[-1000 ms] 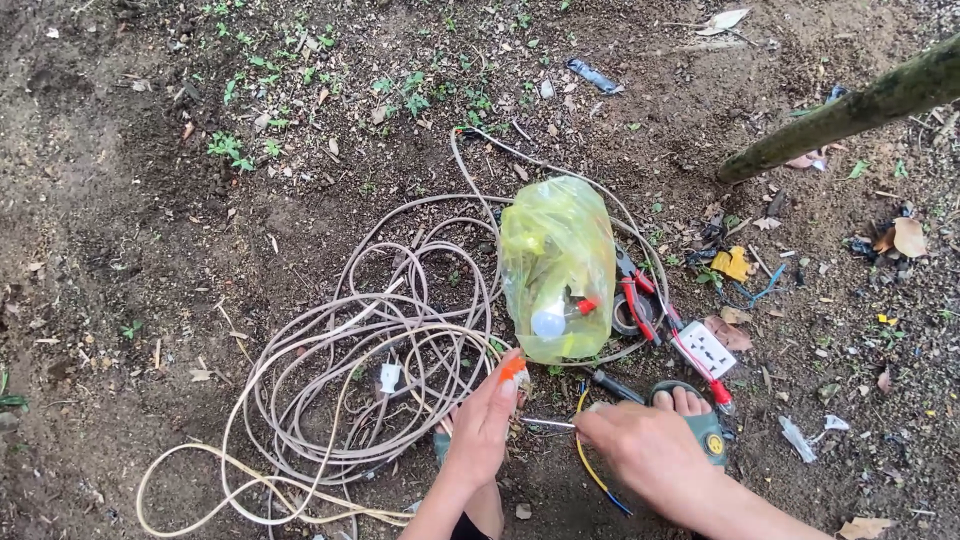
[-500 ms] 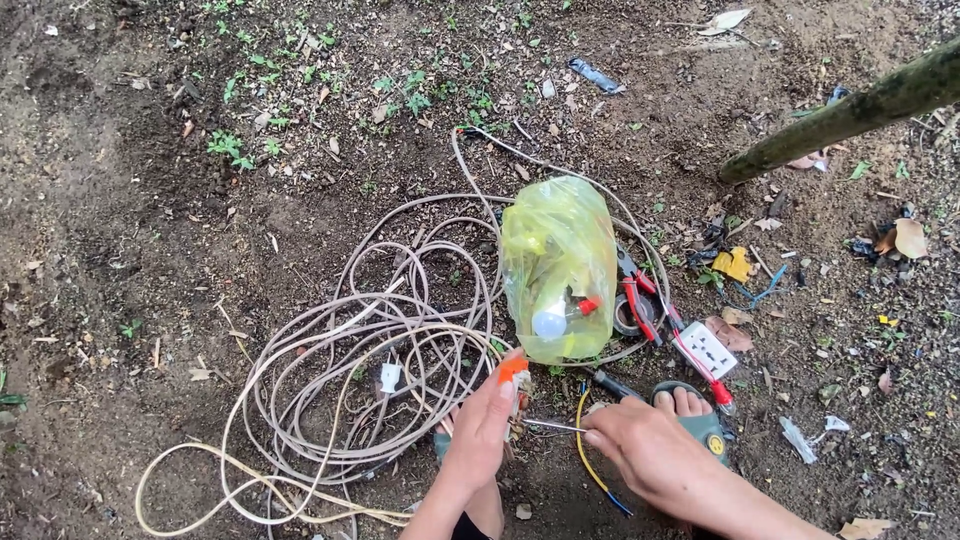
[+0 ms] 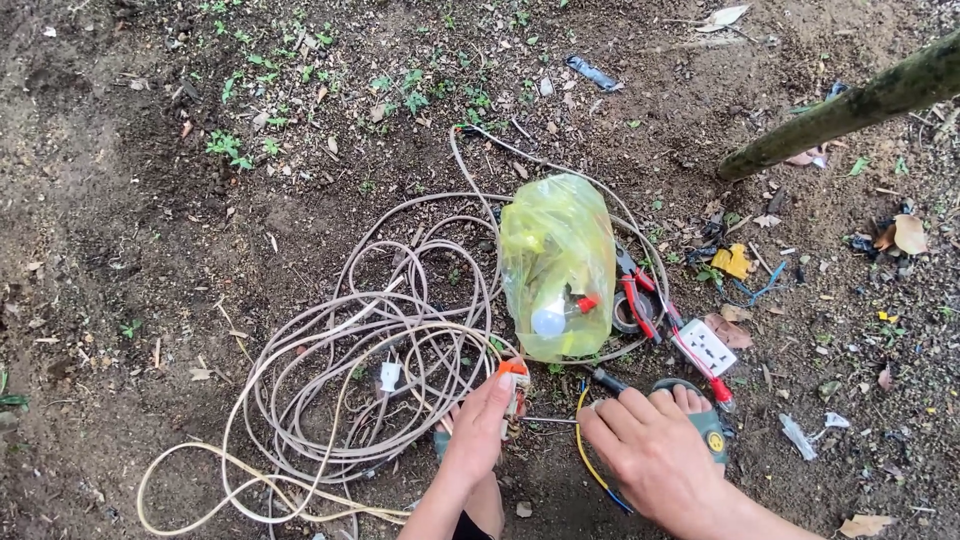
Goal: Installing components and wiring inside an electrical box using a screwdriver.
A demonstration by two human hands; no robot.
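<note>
My left hand (image 3: 480, 432) is closed around a small orange-tipped tool (image 3: 513, 370) at the edge of a coil of beige cable (image 3: 370, 350) on bare soil. My right hand (image 3: 645, 450) rests beside it, fingers curled near a thin bare wire (image 3: 548, 420) and a yellow and blue wire (image 3: 590, 465); whether it grips either wire is unclear. Just above the hands lies a yellow plastic bag (image 3: 558, 262) with a white bulb and small parts inside.
Red-handled pliers (image 3: 636, 298), a roll of tape and a white socket block (image 3: 708, 346) lie right of the bag. My sandalled foot (image 3: 700, 412) is by the right hand. A mossy trunk (image 3: 850, 105) slants across the top right. Leaves and litter dot the soil.
</note>
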